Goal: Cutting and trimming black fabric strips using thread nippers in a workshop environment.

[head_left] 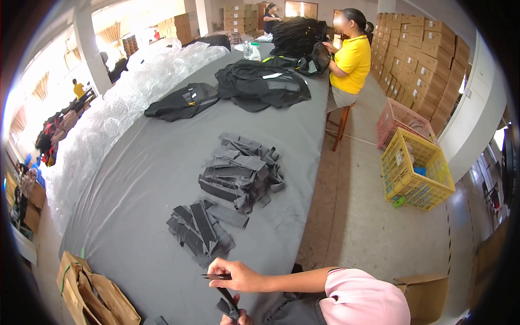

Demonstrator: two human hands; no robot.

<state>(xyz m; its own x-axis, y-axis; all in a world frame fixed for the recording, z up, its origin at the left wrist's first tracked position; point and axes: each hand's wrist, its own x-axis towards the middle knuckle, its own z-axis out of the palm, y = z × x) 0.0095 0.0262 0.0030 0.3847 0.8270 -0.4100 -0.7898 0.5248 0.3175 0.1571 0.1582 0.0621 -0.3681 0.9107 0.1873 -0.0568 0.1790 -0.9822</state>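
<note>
In my right hand [238,275], raised over the table's near end, is a dark pointed tool that looks like thread snips [215,277]. My left hand [242,318], partly cut off by the lower edge, grips a black fabric strip [227,307] just below. The strip's upper end reaches up toward my right hand. Past my hands lies a small pile of black and grey fabric strips [201,230]. Farther off, a larger heap of similar strips [238,170] sits on the grey-covered table [141,179].
Dark garments [262,84] lie farther up the table. A person in a yellow shirt [352,65] sits at its right side. White bubble wrap [130,103] lines the left edge. A brown paper bag [95,292] stands near left; yellow [414,173] and pink [398,122] crates stand right.
</note>
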